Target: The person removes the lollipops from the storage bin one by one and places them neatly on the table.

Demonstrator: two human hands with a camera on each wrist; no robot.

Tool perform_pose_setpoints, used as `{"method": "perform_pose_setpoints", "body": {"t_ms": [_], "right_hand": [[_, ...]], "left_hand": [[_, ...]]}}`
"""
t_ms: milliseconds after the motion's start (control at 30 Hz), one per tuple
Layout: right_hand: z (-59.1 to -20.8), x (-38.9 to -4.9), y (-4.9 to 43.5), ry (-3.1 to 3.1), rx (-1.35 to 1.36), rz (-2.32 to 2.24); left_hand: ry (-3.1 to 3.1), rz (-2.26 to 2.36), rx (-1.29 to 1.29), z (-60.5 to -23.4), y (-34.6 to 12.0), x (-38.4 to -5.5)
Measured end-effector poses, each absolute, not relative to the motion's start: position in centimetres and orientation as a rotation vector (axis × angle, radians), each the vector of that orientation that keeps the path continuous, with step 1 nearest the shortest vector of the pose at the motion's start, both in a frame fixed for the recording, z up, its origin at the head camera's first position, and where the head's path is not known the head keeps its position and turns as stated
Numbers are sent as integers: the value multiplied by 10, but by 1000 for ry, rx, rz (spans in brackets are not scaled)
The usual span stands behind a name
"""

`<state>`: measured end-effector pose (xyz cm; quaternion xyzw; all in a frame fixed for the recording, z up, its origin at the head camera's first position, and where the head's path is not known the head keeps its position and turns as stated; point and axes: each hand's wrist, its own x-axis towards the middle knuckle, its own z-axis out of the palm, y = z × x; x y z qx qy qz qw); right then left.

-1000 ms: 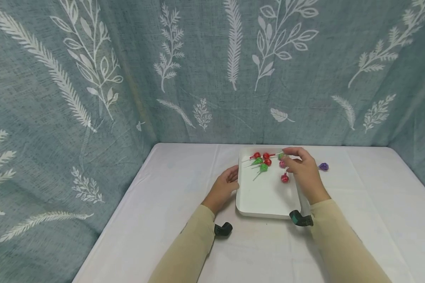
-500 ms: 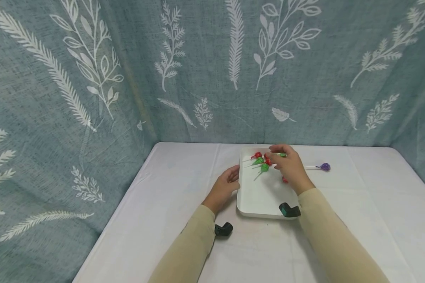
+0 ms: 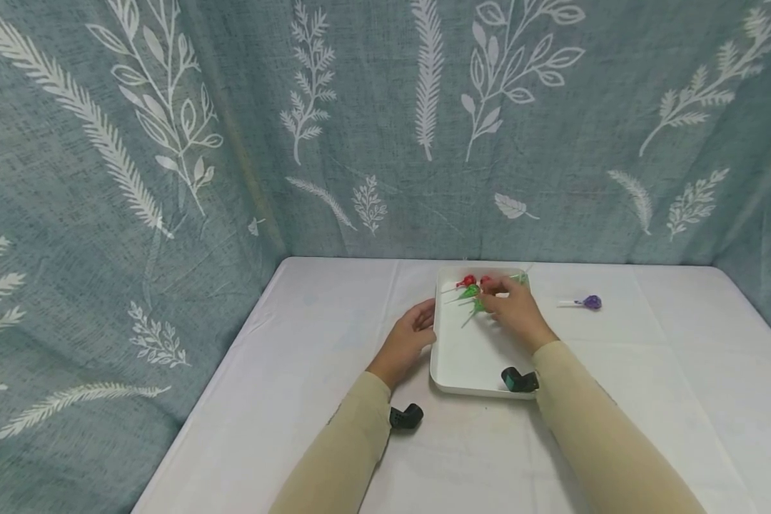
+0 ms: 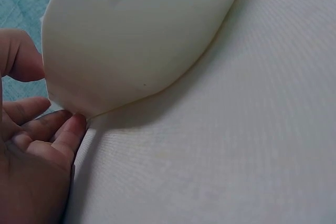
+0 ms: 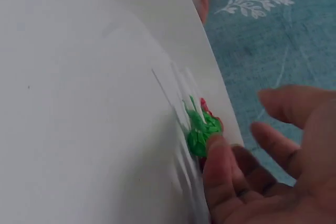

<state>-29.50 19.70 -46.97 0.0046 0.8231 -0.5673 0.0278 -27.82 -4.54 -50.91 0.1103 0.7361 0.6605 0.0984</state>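
Observation:
In the head view, my left hand touches the left side of a white tray. The left wrist view shows its fingertips against the tray's outer wall. My right hand is over the tray's far half, fingers pointing left among wrapped lollipops. A fingertip touches a green lollipop in the right wrist view, while the thumb stands apart. A red lollipop and a green lollipop lie near the far left corner. Another green wrapper shows at the far right; the hand hides other lollipops.
On the white tablecloth, right of the tray, lies a purple lollipop. A blue-green curtain with white leaf prints hangs behind the table. A black wrist camera hangs over the tray's near right corner.
My right hand has moved left and down, from the tray's right edge to the lollipop cluster. It now covers more of the lollipops, including the pink-red one. The left hand and tray have stayed put.

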Motion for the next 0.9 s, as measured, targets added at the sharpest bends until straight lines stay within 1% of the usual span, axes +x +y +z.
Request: {"method": "perform_pose_setpoints", "body": {"t_ms": [367, 700, 900], "right_hand": [[-481, -295, 201, 2571, -159, -1532], [-480, -292, 201, 2636, -190, -1462], [-484, -291, 202, 2668, -262, -1412]], "left_hand": [[2171, 1958, 323, -507, -45, -277], [2178, 1953, 334, -504, -44, -275], [2159, 1965, 336, -505, -45, -273]]}}
